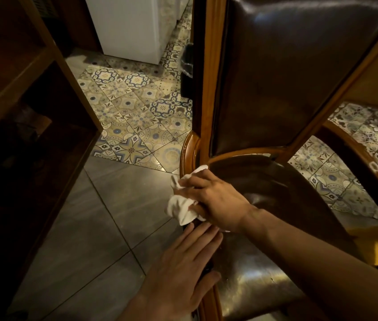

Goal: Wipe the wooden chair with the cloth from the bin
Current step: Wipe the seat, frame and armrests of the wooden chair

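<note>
My right hand (216,200) is clamped on the bunched white cloth (183,205), pressing it against the left edge of the wooden chair (204,89), just below the dark leather backrest (276,77). My left hand (183,269) lies flat and open on the seat's wooden side rail, holding nothing. A black bin (187,70) stands on the patterned tiled floor (137,107) behind the chair; its contents are hidden.

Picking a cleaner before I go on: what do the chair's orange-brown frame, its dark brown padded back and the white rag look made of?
Orange-brown chair frame: looks like varnished wood, with glossy highlights and faint grain. Dark brown padded back: leather or a leather-look vinyl, which I cannot tell apart; smooth sheen, soft creases. White rag bunched in the right hand: soft matte woven fabric, probably cotton.
</note>
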The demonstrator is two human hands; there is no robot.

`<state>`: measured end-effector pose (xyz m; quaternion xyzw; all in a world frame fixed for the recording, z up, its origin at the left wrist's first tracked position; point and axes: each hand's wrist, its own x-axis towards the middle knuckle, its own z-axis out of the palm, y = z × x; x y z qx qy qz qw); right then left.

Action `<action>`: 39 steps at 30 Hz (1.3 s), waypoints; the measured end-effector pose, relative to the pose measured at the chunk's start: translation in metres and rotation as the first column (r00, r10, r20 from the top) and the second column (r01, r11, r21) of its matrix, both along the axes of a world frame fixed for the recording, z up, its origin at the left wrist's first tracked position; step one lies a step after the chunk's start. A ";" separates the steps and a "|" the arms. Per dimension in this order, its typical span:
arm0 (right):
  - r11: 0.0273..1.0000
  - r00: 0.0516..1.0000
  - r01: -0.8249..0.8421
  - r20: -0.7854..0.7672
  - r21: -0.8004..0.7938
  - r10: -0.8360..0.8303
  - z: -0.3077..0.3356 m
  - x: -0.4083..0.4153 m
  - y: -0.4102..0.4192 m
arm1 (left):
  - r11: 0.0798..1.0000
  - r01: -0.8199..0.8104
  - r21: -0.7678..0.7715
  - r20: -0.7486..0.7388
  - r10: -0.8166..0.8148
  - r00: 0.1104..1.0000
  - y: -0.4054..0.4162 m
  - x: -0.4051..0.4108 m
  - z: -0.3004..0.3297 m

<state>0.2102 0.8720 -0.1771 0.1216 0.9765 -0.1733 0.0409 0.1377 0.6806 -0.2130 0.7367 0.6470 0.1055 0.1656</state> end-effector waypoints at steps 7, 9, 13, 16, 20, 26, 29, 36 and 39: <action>1.000 0.998 0.018 0.062 0.009 -0.019 0.015 0.008 -0.021 | 1.000 -0.006 0.021 0.205 0.002 0.979 -0.021 -0.009 0.020; 1.000 0.996 0.020 0.092 0.000 -0.020 0.019 0.013 -0.031 | 0.985 -0.119 0.122 0.243 0.086 0.966 -0.027 -0.013 0.031; 0.990 0.980 0.080 0.190 -0.117 -0.057 0.025 0.033 -0.058 | 0.898 -0.343 0.277 0.274 0.268 0.924 -0.019 -0.024 0.050; 0.992 0.977 0.109 0.192 -0.069 -0.094 0.025 0.040 -0.066 | 0.921 -0.346 0.181 0.195 0.312 0.930 -0.008 -0.031 0.049; 0.969 0.968 0.223 0.144 -0.111 -0.206 0.043 0.054 -0.076 | 0.973 -0.223 -0.063 0.119 0.229 0.966 0.000 -0.033 0.043; 0.860 0.911 0.399 0.026 -0.320 -0.413 0.093 0.095 -0.095 | 0.990 -0.110 -0.085 0.199 0.125 0.972 0.013 -0.015 0.074; 0.791 0.861 0.475 0.017 -0.386 -0.508 0.121 0.120 -0.098 | 0.997 -0.065 -0.039 0.122 0.069 0.990 0.025 -0.008 0.104; 0.743 0.744 0.659 -0.037 -0.120 -0.667 0.175 0.172 -0.103 | 0.993 0.094 0.078 0.044 -0.097 0.994 0.065 0.024 0.182; 0.666 0.658 0.744 -0.112 -0.054 -0.745 0.207 0.191 -0.109 | 0.974 0.186 0.126 0.008 -0.188 0.982 0.083 0.047 0.220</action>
